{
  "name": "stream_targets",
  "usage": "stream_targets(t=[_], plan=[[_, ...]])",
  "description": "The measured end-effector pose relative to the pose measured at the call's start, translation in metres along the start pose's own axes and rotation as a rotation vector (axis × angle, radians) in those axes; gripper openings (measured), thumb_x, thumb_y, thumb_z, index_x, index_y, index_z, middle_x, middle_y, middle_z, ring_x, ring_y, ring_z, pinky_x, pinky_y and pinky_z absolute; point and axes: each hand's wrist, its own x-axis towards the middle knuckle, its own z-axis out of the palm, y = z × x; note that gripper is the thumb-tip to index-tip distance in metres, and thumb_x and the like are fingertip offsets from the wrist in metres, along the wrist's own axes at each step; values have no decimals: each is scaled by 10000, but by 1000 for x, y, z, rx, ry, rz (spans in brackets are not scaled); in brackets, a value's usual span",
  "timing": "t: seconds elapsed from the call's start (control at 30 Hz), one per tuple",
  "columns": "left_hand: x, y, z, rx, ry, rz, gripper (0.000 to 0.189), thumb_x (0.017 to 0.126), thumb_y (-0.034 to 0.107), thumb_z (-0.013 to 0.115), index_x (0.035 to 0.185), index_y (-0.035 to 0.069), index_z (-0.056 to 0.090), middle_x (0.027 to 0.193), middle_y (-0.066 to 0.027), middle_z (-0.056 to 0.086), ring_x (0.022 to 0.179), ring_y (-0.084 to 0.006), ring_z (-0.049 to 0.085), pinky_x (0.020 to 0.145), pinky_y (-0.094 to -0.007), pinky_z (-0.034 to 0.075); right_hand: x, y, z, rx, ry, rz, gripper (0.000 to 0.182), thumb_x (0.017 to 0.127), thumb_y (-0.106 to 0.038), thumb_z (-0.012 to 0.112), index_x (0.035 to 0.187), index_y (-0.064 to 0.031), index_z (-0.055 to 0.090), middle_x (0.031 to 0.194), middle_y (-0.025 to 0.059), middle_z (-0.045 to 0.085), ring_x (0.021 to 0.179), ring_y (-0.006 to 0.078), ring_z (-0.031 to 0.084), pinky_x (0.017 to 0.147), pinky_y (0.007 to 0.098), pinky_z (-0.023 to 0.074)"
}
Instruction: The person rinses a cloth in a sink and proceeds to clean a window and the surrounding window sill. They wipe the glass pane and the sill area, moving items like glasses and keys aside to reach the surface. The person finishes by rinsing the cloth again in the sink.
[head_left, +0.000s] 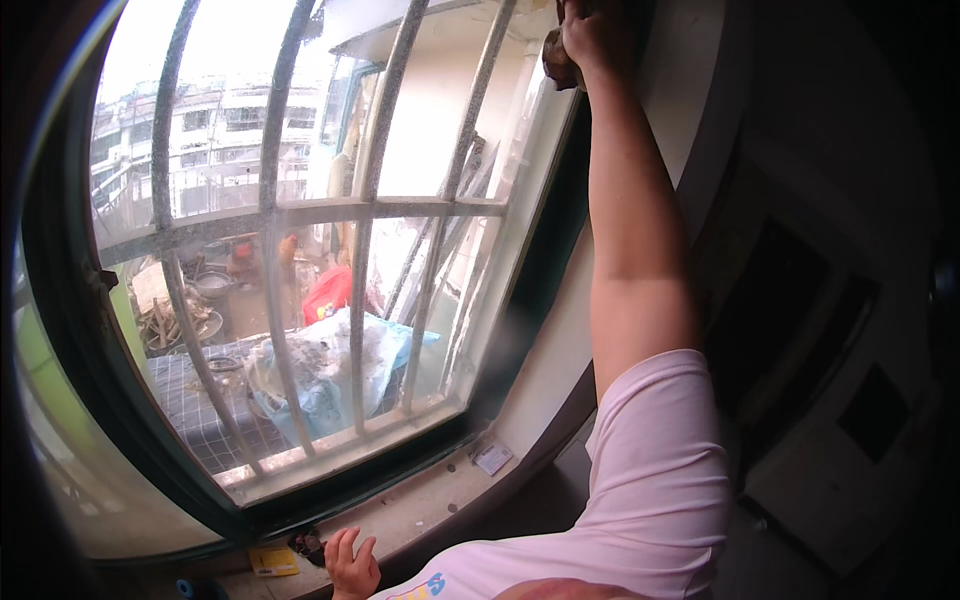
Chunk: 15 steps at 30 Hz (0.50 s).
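Note:
My right arm is stretched up along the window's right side. At the top of the view, my right hand grips a brown, crumpled thing, probably a damp cloth, at the upper right of the window frame. Low in the view, my left hand is at the inner edge of the windowsill, its fingers apart and a little bent. Nothing shows in it. Just left of its fingers lies a small dark object, too unclear to name. The glass pane before me looks dusty, with metal bars behind it.
A yellow packet and a blue-ended dark object lie at the sill's left. A small printed card or packet is in its right corner. A window catch juts from the green frame. Outside, a blue plastic sheet covers part of a dark surface.

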Motion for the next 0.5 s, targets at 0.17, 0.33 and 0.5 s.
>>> stream_targets(t=[0.17,0.33,0.5], plan=[[4,1,-2,71,-19,-28,262,652,-22,573,880,42,683,1106,-180,586,1062,-383,545,897,-456,449,4,18,31,-40,100,7,547,933,-445,466,1311,-53,511,1306,244,539,1189,388,535,994,442,439],[9,-2,17,66,-7,-100,268,646,-27,569,879,45,681,1107,-178,585,1069,-385,541,887,-457,452,83,23,22,-146,293,-209,579,911,-360,520,1381,-28,454,1403,215,463,1277,399,454,1069,425,377],[2,3,36,48,-9,-160,275,635,-44,567,875,38,673,1056,-175,586,1037,-385,544,859,-459,465,116,20,2,-448,23,-155,583,912,-341,525,1387,-12,458,1413,221,452,1317,381,419,1105,423,330]])
